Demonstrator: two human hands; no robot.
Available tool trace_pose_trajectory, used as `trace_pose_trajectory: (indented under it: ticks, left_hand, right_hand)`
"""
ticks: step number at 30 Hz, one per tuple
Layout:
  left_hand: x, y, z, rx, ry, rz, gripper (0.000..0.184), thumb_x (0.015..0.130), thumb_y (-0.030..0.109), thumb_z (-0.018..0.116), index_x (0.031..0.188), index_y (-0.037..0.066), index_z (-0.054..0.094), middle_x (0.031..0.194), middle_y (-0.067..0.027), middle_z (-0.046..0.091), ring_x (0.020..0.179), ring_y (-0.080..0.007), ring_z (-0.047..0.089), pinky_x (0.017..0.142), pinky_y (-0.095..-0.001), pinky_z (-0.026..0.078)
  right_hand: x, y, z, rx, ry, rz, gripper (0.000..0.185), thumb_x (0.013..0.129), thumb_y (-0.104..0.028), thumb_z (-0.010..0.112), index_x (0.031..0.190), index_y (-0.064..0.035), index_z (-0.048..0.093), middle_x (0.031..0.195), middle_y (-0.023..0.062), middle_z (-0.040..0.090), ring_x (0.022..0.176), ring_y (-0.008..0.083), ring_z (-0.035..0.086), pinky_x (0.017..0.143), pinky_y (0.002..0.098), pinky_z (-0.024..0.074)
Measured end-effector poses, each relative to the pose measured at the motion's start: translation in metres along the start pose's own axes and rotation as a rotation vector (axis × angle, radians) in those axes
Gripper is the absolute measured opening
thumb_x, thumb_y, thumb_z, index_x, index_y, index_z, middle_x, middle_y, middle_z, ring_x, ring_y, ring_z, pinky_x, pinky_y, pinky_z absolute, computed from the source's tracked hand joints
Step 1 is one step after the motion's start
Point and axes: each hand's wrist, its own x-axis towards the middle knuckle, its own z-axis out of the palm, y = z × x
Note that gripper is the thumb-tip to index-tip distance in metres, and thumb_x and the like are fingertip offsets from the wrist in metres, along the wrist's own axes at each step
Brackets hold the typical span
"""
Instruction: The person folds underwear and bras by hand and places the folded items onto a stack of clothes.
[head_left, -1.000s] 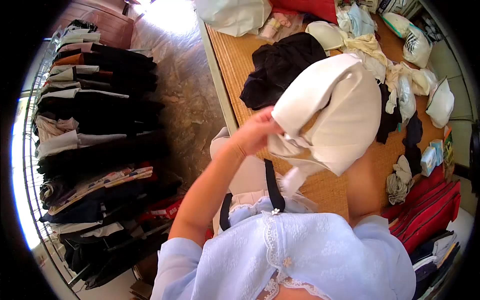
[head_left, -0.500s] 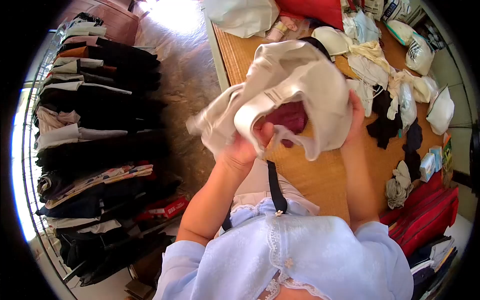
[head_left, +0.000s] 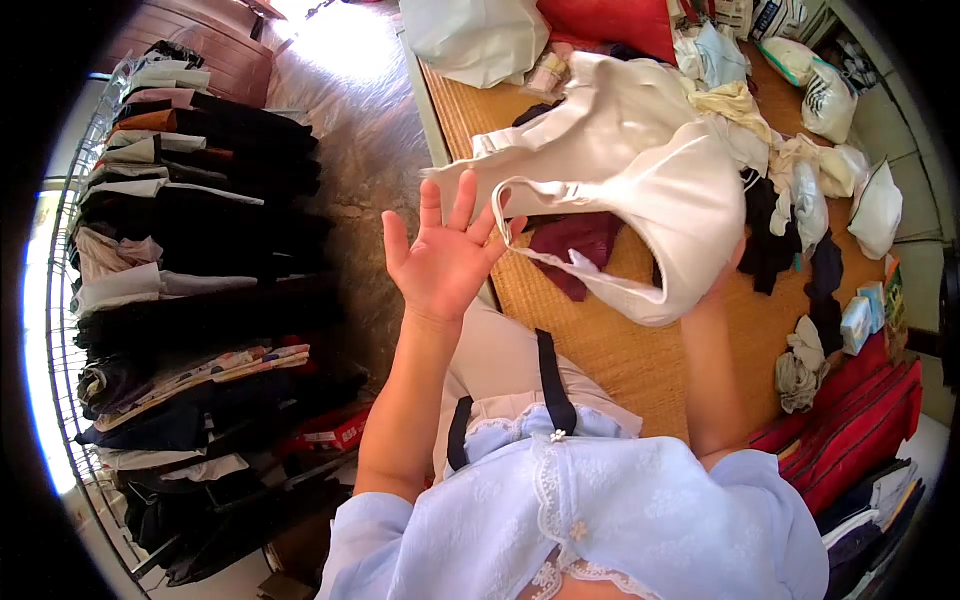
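A white bra [head_left: 690,200] hangs in the air over the woven mat, its cups to the right and a strap looping down at the left. My left hand [head_left: 440,255] is palm up with its fingers spread, and a loop of strap lies by its fingertips. On the right, my right hand [head_left: 735,265] is mostly hidden behind the cup at the bra's right edge, its fingers out of sight. Below the bra, a dark maroon cloth [head_left: 575,250] lies on the mat.
A rack of dark clothes [head_left: 200,230] stands at the left. On the mat [head_left: 640,375] are a white bag [head_left: 475,40], heaped pale garments [head_left: 740,115], black cloth [head_left: 768,235] and a grey cloth bundle [head_left: 800,365]. A red striped bag [head_left: 850,430] sits at the lower right.
The bra has turned and spread out. My left hand, earlier gripping it, has opened with its palm up. My right hand has moved behind the cup.
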Motion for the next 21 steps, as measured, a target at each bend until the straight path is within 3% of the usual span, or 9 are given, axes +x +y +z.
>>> trace_pose_trajectory:
  ticks: [1,4,5,8,12,13,16,17,21]
  left_hand:
    - [-0.002,0.000,0.000,0.011,-0.029,0.013,0.049,0.081,0.051,0.046,0.120,0.022,0.049,0.129,-0.0142,0.041,0.115,-0.0321,0.042,0.099,-0.0516,0.025]
    - [-0.004,0.007,-0.012,-0.097,-0.076,-0.144,0.051,0.082,0.051,0.045,0.125,0.022,0.043,0.126,-0.0181,0.043,0.099,-0.0283,0.053,0.085,-0.0427,0.040]
    - [-0.006,0.007,-0.009,0.058,0.048,-0.188,0.053,0.084,0.048,0.045,0.127,0.017,0.039,0.121,-0.0189,0.047,0.083,-0.0233,0.058,0.073,-0.0337,0.045]
    - [-0.007,0.000,-0.016,0.624,0.210,-0.407,0.049,0.086,0.043,0.045,0.124,0.011,0.042,0.115,-0.0159,0.051,0.080,-0.0220,0.058,0.073,-0.0320,0.045]
    - [-0.002,-0.021,-0.005,1.127,0.299,-0.286,0.045,0.087,0.031,0.046,0.124,0.006,0.040,0.116,-0.0099,0.050,0.098,-0.0179,0.052,0.081,-0.0300,0.040]
    - [0.002,-0.020,-0.003,1.177,0.231,-0.258,0.053,0.082,0.028,0.057,0.126,0.005,0.038,0.118,-0.0098,0.047,0.110,-0.0162,0.043,0.089,-0.0283,0.035]
    - [0.014,-0.022,0.010,1.341,0.055,-0.195,0.065,0.076,0.030,0.064,0.128,0.004,0.034,0.126,-0.0113,0.040,0.117,-0.0188,0.037,0.095,-0.0311,0.031]
    - [0.018,-0.022,0.012,1.376,0.015,-0.188,0.082,0.066,0.033,0.073,0.131,0.005,0.030,0.132,-0.0138,0.034,0.124,-0.0244,0.029,0.101,-0.0347,0.024]
    - [0.024,-0.021,0.029,1.749,-0.410,0.132,0.096,0.051,0.032,0.080,0.131,0.008,0.032,0.136,-0.0182,0.027,0.131,-0.0321,0.014,0.104,-0.0405,0.015]
  right_hand:
    - [0.001,-0.003,0.003,0.037,-0.049,-0.034,0.061,0.087,-0.044,0.035,0.130,-0.0010,0.028,0.129,0.0187,0.037,0.115,0.0331,0.042,0.096,0.0469,0.0360]
    - [0.016,-0.015,0.031,0.174,0.074,0.033,0.053,0.088,-0.042,0.031,0.122,-0.0027,0.043,0.120,0.0173,0.048,0.107,0.0328,0.049,0.091,0.0461,0.0401]
    - [0.020,-0.017,0.031,0.163,0.113,0.070,0.053,0.088,-0.042,0.031,0.122,-0.0028,0.043,0.119,0.0172,0.048,0.107,0.0324,0.049,0.091,0.0458,0.0404]
    - [0.027,-0.025,0.022,0.134,0.226,0.232,0.044,0.085,-0.030,0.049,0.119,-0.0026,0.045,0.111,0.0145,0.055,0.095,0.0264,0.056,0.085,0.0383,0.0452]
    - [0.016,-0.034,0.019,-0.320,0.081,0.470,0.040,0.079,-0.009,0.055,0.117,-0.0007,0.046,0.112,0.0112,0.055,0.100,0.0230,0.054,0.087,0.0362,0.0430]
    - [0.012,-0.037,0.029,-0.485,0.028,0.499,0.040,0.077,-0.005,0.057,0.115,-0.0006,0.048,0.110,0.0096,0.056,0.099,0.0207,0.055,0.085,0.0342,0.0435]
    - [0.010,-0.048,0.064,-0.842,-0.252,0.561,0.037,0.077,-0.005,0.059,0.113,-0.0011,0.051,0.107,0.0060,0.057,0.097,0.0155,0.053,0.084,0.0304,0.0422]
    - [0.010,-0.052,0.074,-0.777,-0.318,0.579,0.035,0.077,-0.004,0.059,0.112,-0.0016,0.052,0.106,0.0043,0.057,0.097,0.0122,0.052,0.085,0.0278,0.0404]
    - [-0.004,-0.041,0.080,-0.899,-0.510,0.349,0.031,0.079,-0.003,0.055,0.110,0.0000,0.053,0.107,0.0083,0.058,0.098,0.0154,0.054,0.086,0.0285,0.0411]
